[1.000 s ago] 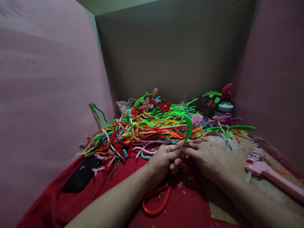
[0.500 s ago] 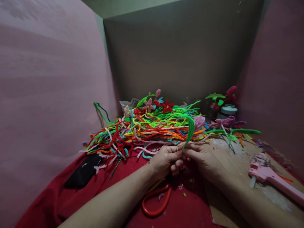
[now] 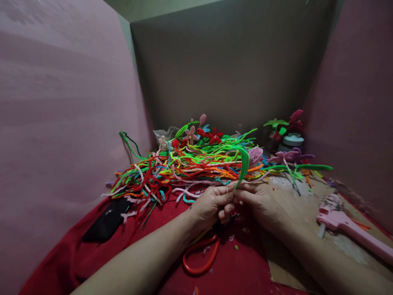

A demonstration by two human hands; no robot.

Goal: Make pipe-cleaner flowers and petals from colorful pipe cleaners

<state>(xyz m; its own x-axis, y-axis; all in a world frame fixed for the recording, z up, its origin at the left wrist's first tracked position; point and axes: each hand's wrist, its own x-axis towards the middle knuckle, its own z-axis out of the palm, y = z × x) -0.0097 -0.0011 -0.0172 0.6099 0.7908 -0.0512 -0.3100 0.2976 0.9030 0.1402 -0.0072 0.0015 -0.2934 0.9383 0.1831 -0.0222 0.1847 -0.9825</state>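
A curved green pipe-cleaner leaf [image 3: 244, 166] rises from between my two hands, its tip bending over to the left. My left hand [image 3: 215, 203] is closed, thumb and fingers pinching the base of the leaf. Close against it, my right hand [image 3: 256, 200] pinches the same base from the other side. The fingertips of both hands nearly meet and hide the leaf's lower end. Beneath my left hand lies a red-handled pair of scissors [image 3: 201, 272], its blades mostly out of sight.
A heap of coloured pipe cleaners [image 3: 184, 168], topped with fuzzy flowers [image 3: 214, 136], spreads behind my hands. A black phone [image 3: 106, 223] rests on the red cloth [image 3: 147, 250] at left. On the cardboard [image 3: 287, 262] at right lies a pink glue gun [image 3: 346, 225]. A lidded jar [image 3: 293, 141] stands behind.
The view has shifted slightly, so everything sits a little further left. Both hands keep their pinch on the green leaf, with hardly any other movement.
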